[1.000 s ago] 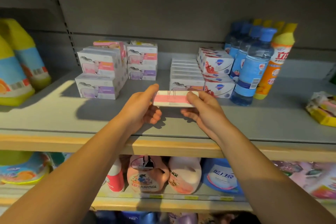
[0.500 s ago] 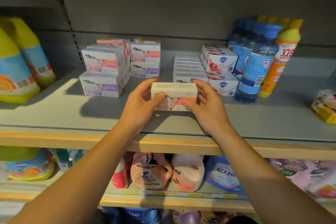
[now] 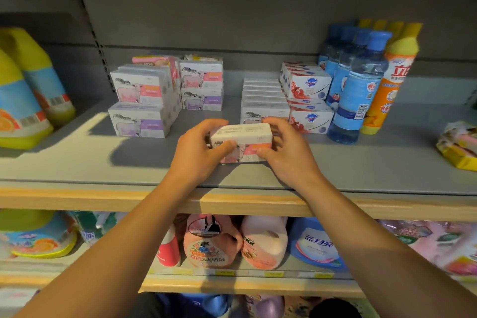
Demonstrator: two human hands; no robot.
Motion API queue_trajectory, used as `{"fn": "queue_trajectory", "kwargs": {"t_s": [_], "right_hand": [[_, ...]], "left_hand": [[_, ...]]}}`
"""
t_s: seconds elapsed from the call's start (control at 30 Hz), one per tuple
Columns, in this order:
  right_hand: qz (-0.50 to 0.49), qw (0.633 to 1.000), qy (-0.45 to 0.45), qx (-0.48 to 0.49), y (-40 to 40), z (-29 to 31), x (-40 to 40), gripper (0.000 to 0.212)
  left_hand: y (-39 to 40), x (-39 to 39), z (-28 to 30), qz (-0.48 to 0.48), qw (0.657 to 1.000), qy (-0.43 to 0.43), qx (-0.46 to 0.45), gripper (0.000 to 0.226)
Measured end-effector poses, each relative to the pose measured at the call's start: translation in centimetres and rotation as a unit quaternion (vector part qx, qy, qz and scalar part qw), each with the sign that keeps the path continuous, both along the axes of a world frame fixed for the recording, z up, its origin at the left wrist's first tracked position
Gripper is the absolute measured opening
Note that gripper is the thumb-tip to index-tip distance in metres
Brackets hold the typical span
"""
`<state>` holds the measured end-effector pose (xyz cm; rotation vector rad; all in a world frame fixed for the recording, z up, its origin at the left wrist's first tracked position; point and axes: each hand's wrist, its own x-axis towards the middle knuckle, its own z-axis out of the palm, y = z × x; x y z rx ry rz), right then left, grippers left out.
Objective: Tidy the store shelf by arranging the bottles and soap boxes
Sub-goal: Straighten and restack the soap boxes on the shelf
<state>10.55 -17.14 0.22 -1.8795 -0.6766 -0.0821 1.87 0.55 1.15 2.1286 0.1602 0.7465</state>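
Observation:
A white soap box with a pink sheep picture [image 3: 242, 141] stands on the grey shelf [image 3: 361, 170], front face toward me. My left hand [image 3: 198, 155] grips its left end and my right hand [image 3: 286, 152] grips its right end. Right behind it runs a row of white soap boxes [image 3: 263, 97]. Stacked sheep soap boxes [image 3: 144, 100] stand at the left, with a second stack [image 3: 201, 82] further back. White and red soap boxes [image 3: 307, 95] are stacked to the right, beside blue bottles [image 3: 358, 85] and a yellow-capped orange bottle [image 3: 389, 82].
Big yellow detergent jugs [image 3: 25, 90] fill the shelf's left end. A yellow and pink packet [image 3: 459, 147] lies at the right end. Below, the lower shelf [image 3: 232, 285] holds pink, white and blue bottles. Bare grey shelf lies between the left stack and the held box.
Both hands turned the soap box from flat, pink side up, to upright with its sheep face toward me, and lowered it onto the shelf in front of the white row.

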Motion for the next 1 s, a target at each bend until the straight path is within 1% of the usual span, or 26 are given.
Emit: {"fn": "queue_trajectory", "kwargs": {"t_s": [0.07, 0.17, 0.27, 0.3, 0.33, 0.4, 0.47, 0.53, 0.6, 0.67, 0.73, 0.9, 1.0], "right_hand": [[0.006, 1.0, 0.007, -0.022, 0.0, -0.1, 0.2, 0.055], [0.031, 0.998, 0.006, -0.053, -0.4, 0.3, 0.2, 0.051], [0.059, 0.994, 0.002, -0.094, -1.7, 0.8, 0.4, 0.056], [0.06, 0.993, 0.006, -0.097, -2.3, 1.0, 0.5, 0.057], [0.052, 0.993, 0.0, -0.103, -2.8, 1.1, 0.7, 0.056], [0.001, 0.987, -0.054, -0.15, -3.8, 1.2, 1.3, 0.049], [-0.038, 0.966, -0.102, -0.233, -4.6, 1.1, 2.1, 0.049], [-0.047, 0.938, -0.11, -0.325, -4.9, 0.6, 2.5, 0.057], [-0.051, 0.912, -0.116, -0.39, -4.8, 0.0, 2.7, 0.062], [-0.054, 0.904, -0.125, -0.405, -4.5, -0.3, 2.8, 0.062], [-0.056, 0.906, -0.124, -0.401, -4.5, -0.3, 2.8, 0.063], [-0.058, 0.905, -0.123, -0.403, -4.6, -0.2, 2.7, 0.063], [-0.058, 0.903, -0.122, -0.408, -4.5, -0.3, 2.9, 0.062]], "left_hand": [[-0.2, 0.2, 0.0, 0.011, 0.999, 0.021, 0.035, 0.04], [-0.3, 0.2, 0.1, 0.013, 0.996, 0.026, 0.086, 0.047], [0.0, 0.2, 0.7, -0.023, 0.981, 0.047, 0.189, 0.058], [0.1, 0.2, 1.0, -0.029, 0.974, 0.06, 0.218, 0.059], [0.3, 0.3, 1.4, -0.03, 0.967, 0.07, 0.241, 0.058], [0.5, 0.4, 2.1, -0.026, 0.96, 0.07, 0.271, 0.053], [0.8, 0.8, 2.9, -0.012, 0.959, 0.046, 0.28, 0.05], [1.3, 1.7, 3.9, 0.009, 0.96, 0.024, 0.278, 0.049], [1.8, 3.2, 5.1, 0.029, 0.96, 0.016, 0.279, 0.047], [2.1, 5.5, 6.2, 0.046, 0.959, 0.017, 0.277, 0.05], [2.1, 8.1, 7.2, 0.056, 0.962, 0.027, 0.265, 0.052], [1.3, 14.4, 7.8, 0.03, 0.961, 0.012, 0.274, 0.051], [0.9, 17.9, 7.6, 0.031, 0.963, 0.022, 0.268, 0.05]]}}
